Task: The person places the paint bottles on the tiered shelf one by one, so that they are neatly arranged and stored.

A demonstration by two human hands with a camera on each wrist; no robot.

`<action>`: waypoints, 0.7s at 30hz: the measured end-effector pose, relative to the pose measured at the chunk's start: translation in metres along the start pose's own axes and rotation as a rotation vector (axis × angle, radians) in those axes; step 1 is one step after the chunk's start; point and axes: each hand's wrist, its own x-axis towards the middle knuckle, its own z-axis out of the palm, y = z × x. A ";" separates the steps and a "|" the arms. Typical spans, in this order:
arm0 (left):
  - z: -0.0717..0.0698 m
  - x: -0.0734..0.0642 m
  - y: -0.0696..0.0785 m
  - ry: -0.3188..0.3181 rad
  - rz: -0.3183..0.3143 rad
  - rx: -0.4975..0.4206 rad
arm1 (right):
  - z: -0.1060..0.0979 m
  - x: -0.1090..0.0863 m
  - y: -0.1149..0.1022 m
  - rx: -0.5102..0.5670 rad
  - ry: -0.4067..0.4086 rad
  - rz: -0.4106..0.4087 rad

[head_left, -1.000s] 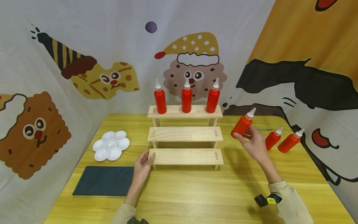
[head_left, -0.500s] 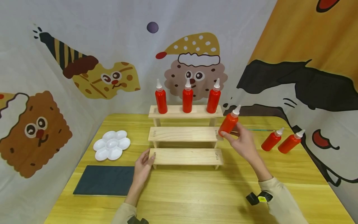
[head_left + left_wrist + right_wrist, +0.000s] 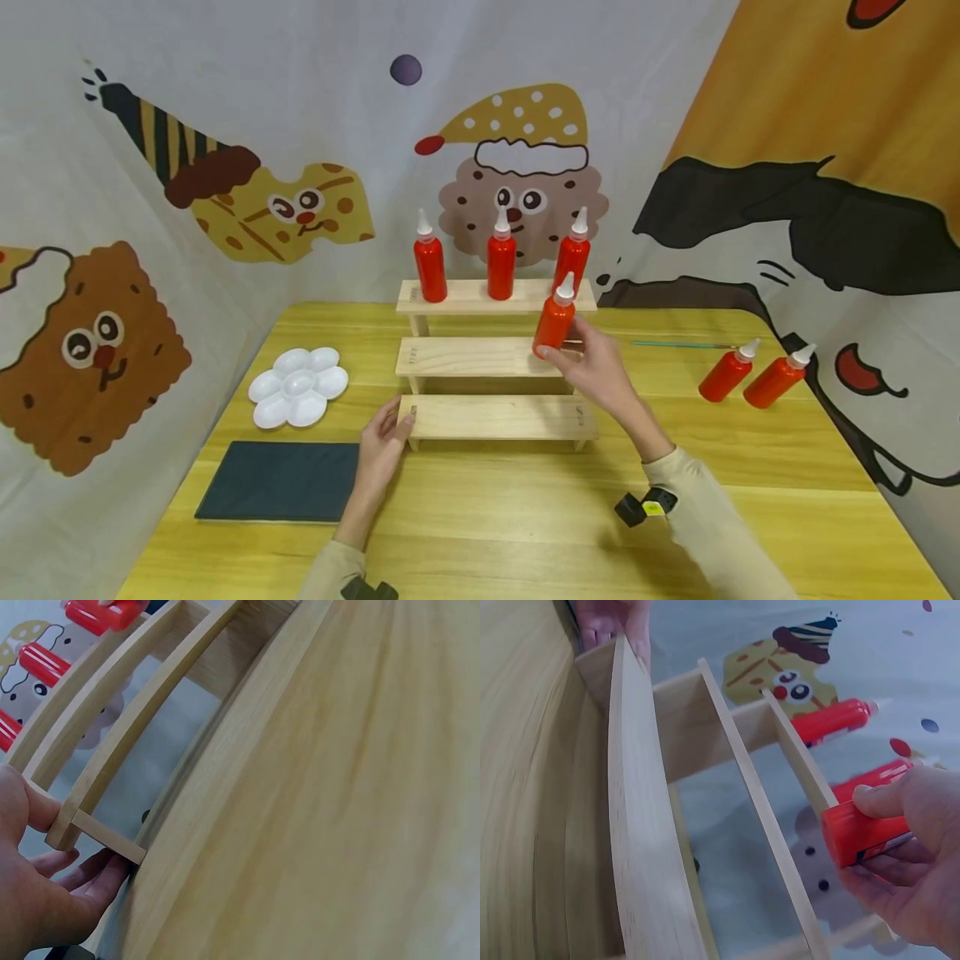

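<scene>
A three-tier wooden display stand (image 3: 495, 417) is set on the table. My left hand (image 3: 381, 446) grips the left end of its lowest shelf; in the left wrist view the thumb lies over the board and the fingers go round the leg below. Held in my right hand (image 3: 603, 371) is a red squeeze bottle (image 3: 553, 325) with a white pointed cap, leaning a little to the right. It hangs over the right part of the middle shelf (image 3: 465, 357). The right wrist view shows thumb and fingers on opposite sides of the bottle (image 3: 866, 832). Three like bottles (image 3: 501, 267) stand upright along the top shelf.
Two more red bottles (image 3: 726, 377) are on the table at the right, near a thin paintbrush (image 3: 678, 344). At the left lie a white flower-shaped palette (image 3: 298, 387) and a dark flat board (image 3: 277, 482). A cartoon-printed cloth (image 3: 337, 50) hangs behind the table.
My right hand has carried the red bottle leftward, from beside the stand to over its middle shelf, and the bottle leans less. The left hand keeps its grip on the stand.
</scene>
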 end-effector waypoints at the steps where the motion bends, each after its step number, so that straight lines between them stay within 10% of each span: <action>1: 0.000 0.000 0.000 0.001 0.002 0.003 | 0.004 0.002 -0.002 0.002 -0.012 -0.002; 21: 0.000 0.000 0.000 0.006 -0.011 0.005 | 0.086 0.041 -0.031 0.098 -0.166 -0.049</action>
